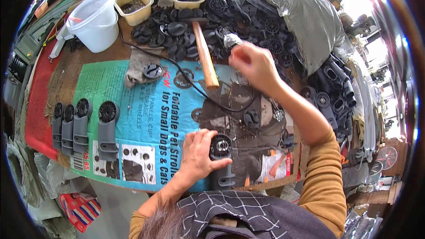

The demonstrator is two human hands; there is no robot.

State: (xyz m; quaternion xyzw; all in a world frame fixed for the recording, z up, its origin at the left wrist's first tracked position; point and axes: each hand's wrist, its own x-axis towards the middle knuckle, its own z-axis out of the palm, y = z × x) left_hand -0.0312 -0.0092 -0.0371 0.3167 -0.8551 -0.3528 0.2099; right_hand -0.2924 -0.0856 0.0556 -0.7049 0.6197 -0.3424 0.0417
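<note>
My left hand [198, 152] presses down on a grey plastic bracket with a black round wheel [221, 156] near the table's front edge, thumb along its side. My right hand [252, 64] is raised farther back, fingers pinched together on a small part I cannot make out, beside a shiny plastic packet [231, 40]. A wooden-handled hammer [204, 53] lies just to the left of that hand. A row of finished grey brackets with black wheels [84, 126] lies at the left on the printed blue sheet [133, 102].
A pile of black round discs [177, 28] covers the back middle. A white bucket [94, 20] and two cream tubs of small parts [134, 5] stand behind. A large plastic bag [305, 17] and stacked grey brackets [336, 88] fill the right. A black cable [195, 88] crosses the sheet.
</note>
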